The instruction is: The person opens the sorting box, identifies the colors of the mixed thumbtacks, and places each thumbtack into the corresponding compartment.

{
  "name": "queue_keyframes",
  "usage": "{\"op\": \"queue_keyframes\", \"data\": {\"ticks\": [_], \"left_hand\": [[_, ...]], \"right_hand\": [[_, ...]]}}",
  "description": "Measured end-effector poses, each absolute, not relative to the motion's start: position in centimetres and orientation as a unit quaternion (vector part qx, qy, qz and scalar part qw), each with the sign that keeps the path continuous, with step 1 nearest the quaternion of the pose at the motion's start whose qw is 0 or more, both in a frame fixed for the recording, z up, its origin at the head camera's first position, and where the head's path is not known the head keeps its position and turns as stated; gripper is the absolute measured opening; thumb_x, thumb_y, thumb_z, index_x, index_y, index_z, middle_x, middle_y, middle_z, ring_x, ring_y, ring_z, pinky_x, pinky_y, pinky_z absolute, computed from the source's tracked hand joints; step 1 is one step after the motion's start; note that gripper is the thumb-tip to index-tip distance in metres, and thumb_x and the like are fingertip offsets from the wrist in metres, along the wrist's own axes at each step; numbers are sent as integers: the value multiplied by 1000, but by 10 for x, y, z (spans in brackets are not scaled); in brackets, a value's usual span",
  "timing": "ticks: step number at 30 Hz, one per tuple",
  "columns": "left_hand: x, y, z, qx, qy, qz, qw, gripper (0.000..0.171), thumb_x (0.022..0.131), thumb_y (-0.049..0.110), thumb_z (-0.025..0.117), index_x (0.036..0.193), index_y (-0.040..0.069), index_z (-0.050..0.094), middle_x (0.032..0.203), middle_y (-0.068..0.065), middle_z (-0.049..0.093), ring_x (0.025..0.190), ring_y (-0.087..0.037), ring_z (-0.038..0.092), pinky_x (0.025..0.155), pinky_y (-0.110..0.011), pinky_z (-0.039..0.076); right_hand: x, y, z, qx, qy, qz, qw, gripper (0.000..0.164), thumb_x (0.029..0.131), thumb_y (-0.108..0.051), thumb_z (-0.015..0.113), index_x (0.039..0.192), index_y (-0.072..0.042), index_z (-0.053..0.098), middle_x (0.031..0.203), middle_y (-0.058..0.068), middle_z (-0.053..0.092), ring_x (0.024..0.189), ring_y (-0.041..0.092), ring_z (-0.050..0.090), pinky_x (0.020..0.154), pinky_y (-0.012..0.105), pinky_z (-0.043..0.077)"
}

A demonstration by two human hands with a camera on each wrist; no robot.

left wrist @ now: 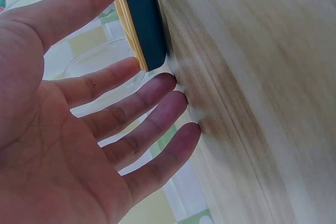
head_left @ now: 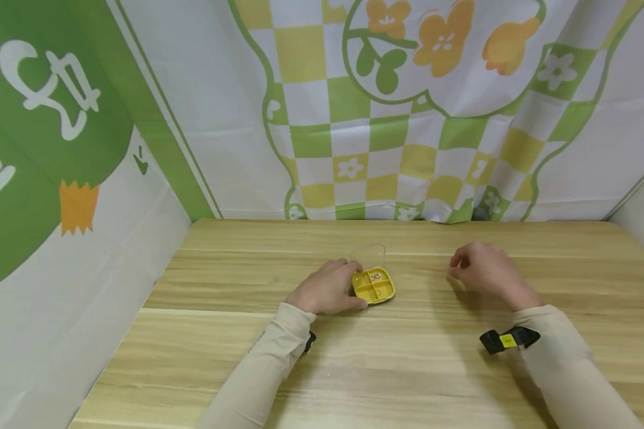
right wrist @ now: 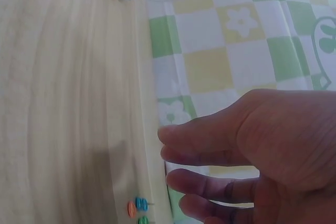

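My left hand (head_left: 330, 289) pinches a small pill box (head_left: 372, 285) between thumb and index finger at opposite sides. The box has a dark teal base (left wrist: 146, 22) and a yellow inside split into square compartments. Its clear lid (head_left: 372, 255) is swung up at the back. Tiny ring-like pieces (head_left: 375, 276) lie in the far right compartment. The other left fingers are spread, tips near the tabletop. Over the table to the right, my right hand (head_left: 485, 268) hangs with loosely bent fingers, thumb tip close to the index finger; nothing shows between them.
Small coloured pieces, an orange one (right wrist: 131, 209), a blue one (right wrist: 140, 203) and a green one (right wrist: 143, 220), lie on the wooden table (head_left: 375, 369) near the right hand. A patterned cloth (head_left: 349, 143) hangs along the table's far edge, and another covers the left side.
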State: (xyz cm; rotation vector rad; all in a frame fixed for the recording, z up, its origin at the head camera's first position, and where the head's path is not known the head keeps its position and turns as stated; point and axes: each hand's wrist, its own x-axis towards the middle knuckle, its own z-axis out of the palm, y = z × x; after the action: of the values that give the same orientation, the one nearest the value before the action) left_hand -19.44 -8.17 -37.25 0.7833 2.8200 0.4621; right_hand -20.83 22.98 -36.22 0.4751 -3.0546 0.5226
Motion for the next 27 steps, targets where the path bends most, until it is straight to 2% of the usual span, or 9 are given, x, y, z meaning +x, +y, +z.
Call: {"op": "queue_keyframes", "data": {"ticks": [7,14,27], "left_hand": [[-194,-81,-371,263,948,154,92,67,76,46,70,129,10,49,119,-5,54,109,-19,49,94,-32,37],[-194,-82,-372,263,947,159,94,67,76,45,70,129,10,48,121,-5,53,111,-20,48,94,-33,37],[-194,-82,-372,263,948,156,92,67,76,46,70,129,10,48,120,-5,54,109,-19,48,93,-33,38]], "right_hand": [[-210,241,-360,140,-976,167,-10,16,82,-28,65,84,-13,68,76,-3,60,67,14,53,59,34,42],[-211,249,-358,125,-978,164,-33,19,82,-30,65,87,-11,68,79,-2,62,70,16,55,61,35,43],[-212,261,-358,123,-974,171,-79,12,78,-28,67,81,-16,67,74,-4,60,66,16,50,58,33,41]]}}
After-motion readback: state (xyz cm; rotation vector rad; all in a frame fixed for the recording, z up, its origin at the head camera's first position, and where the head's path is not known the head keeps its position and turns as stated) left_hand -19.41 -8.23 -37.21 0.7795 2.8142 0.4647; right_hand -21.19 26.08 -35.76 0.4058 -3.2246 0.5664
